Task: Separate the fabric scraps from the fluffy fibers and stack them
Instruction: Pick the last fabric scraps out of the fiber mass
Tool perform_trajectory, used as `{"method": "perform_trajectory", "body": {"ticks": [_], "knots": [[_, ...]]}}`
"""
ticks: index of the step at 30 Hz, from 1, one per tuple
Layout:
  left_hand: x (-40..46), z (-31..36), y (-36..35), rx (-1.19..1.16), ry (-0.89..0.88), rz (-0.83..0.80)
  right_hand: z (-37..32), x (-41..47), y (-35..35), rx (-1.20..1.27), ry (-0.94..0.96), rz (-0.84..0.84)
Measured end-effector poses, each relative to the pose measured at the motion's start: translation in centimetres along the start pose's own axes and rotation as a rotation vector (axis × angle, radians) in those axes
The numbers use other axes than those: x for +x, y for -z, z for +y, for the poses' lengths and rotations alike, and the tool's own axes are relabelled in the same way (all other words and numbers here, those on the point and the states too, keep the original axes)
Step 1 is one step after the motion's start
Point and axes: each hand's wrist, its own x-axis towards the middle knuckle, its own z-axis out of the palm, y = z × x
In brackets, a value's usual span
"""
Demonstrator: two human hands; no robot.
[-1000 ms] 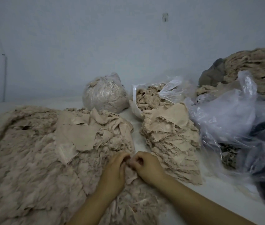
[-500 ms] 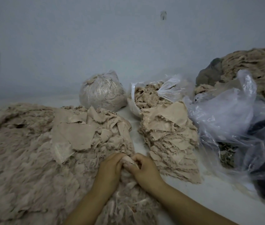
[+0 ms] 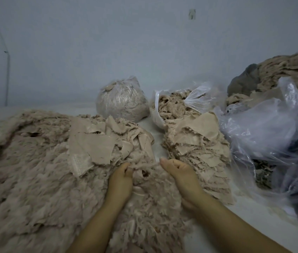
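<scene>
A wide beige heap of fluffy fibers (image 3: 35, 176) covers the left and middle of the surface. Several flat fabric scraps (image 3: 93, 145) lie loose on top of it. To the right stands a stack of fabric scraps (image 3: 197, 154). My left hand (image 3: 120, 181) digs its curled fingers into the fluff at the heap's near right part. My right hand (image 3: 183, 176) is a hand's width to the right, beside the stack, fingers curled and thumb pointing left. A thin tuft of fibers (image 3: 144, 166) stretches between the two hands.
A tied plastic bag of fibers (image 3: 122, 103) and an open bag of fibers (image 3: 173, 105) stand at the back by the wall. Crumpled clear plastic bags (image 3: 263, 128) fill the right side. Behind them lie another beige heap (image 3: 290, 73) and a dark cloth (image 3: 245, 81).
My hands were pinched together over one small piece; now they have pulled apart sideways, drawing a tuft of fluff out between them. The camera has tilted a little.
</scene>
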Motion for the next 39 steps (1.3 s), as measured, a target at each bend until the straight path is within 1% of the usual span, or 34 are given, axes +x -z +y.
{"method": "perform_trajectory", "body": {"ticks": [2, 3, 4, 5, 7, 9, 11, 12, 13, 16, 18, 19, 20, 21, 22, 23, 24, 26, 28, 30, 31, 33, 34, 35, 37, 38, 39], "knots": [[-0.2, 0.0, 0.4, -0.071, 0.012, -0.03, -0.6, 0.0, 0.9, -0.08, -0.099, -0.062], [-0.5, 0.1, 0.5, -0.11, 0.007, -0.066, -0.6, 0.1, 1.5, -0.151, -0.12, -0.06], [-0.8, 0.2, 0.5, -0.142, -0.017, -0.107, -0.5, 0.1, 1.8, -0.211, -0.124, -0.034], [-1.1, 0.2, 0.5, -0.108, -0.056, -0.141, -0.3, 0.3, 2.1, -0.261, -0.106, 0.015], [-1.2, 0.1, 0.5, 0.089, -0.159, -0.201, 0.1, 0.6, 1.9, -0.309, -0.024, 0.165], [-1.2, 0.1, 0.3, 0.286, -0.198, -0.22, 0.1, 0.9, 1.5, -0.184, 0.069, 0.267], [-1.1, -0.1, 0.3, 0.383, -0.186, -0.185, -0.6, 1.1, 1.5, -0.025, 0.104, 0.314], [-1.1, -0.3, 0.2, 0.379, -0.195, -0.168, -0.9, 1.1, 1.7, -0.005, 0.117, 0.32], [-1.2, -0.4, 0.2, 0.328, -0.22, -0.15, -1.1, 1.0, 1.9, -0.041, 0.145, 0.325], [-2.0, 0.2, 0.2, 0.123, -0.396, -0.125, -1.0, 0.4, 2.0, -0.261, 0.281, 0.358], [-2.6, 1.0, 0.0, -0.059, -0.436, -0.146, -0.8, 0.0, 1.4, -0.36, 0.35, 0.344], [-3.0, 1.6, 0.0, -0.193, -0.352, -0.21, -0.7, -0.4, 0.9, -0.423, 0.388, 0.31], [-3.1, 2.1, -0.1, -0.37, -0.2, -0.305, -0.6, -0.8, 0.4, -0.478, 0.417, 0.266], [-3.2, 2.2, -0.1, -0.505, -0.039, -0.408, -0.3, -1.3, -0.2, -0.529, 0.426, 0.212], [-3.2, 2.2, -0.1, -0.627, 0.085, -0.503, 0.0, -1.7, -0.5, -0.592, 0.426, 0.146], [-3.2, 2.3, 0.0, -0.713, 0.16, -0.547, 0.2, -2.1, -0.8, -0.664, 0.427, 0.079], [-3.2, 2.2, 0.3, -0.801, 0.213, -0.546, 0.5, -2.3, -1.0, -0.734, 0.427, 0.024], [-2.9, 2.2, 0.6, -0.916, 0.289, -0.456, 0.5, -2.6, -1.3, -0.795, 0.434, -0.012], [-2.7, 2.5, 0.9, -0.918, 0.331, -0.319, 0.3, -2.5, -1.2, -0.729, 0.442, 0.047], [-2.3, 2.5, 1.2, -0.928, 0.367, -0.194, 0.1, -2.3, -0.9, -0.603, 0.343, 0.064], [-2.1, 2.5, 1.4, -0.965, 0.385, -0.161, -0.1, -2.2, -0.8, -0.543, 0.262, 0.015], [-1.9, 2.5, 1.7, -1.092, 0.429, -0.17, -0.3, -2.4, -0.8, -0.481, 0.125, -0.13], [-1.9, 2.5, 1.8, -1.141, 0.461, -0.198, -0.3, -2.5, -0.9, -0.499, 0.103, -0.159], [-2.0, 2.5, 1.9, -1.169, 0.497, -0.23, -0.2, -2.5, -0.9, -0.535, 0.107, -0.126], [-2.1, 2.5, 2.0, -1.213, 0.527, -0.311, -0.4, -2.2, -0.6, -0.67, 0.179, 0.053], [-2.2, 2.5, 2.1, -1.233, 0.513, -0.348, -0.5, -2.1, -0.5, -0.685, 0.197, 0.105], [-2.3, 2.5, 2.2, -1.246, 0.487, -0.381, -0.7, -2.1, -0.4, -0.63, 0.157, 0.106]]}}
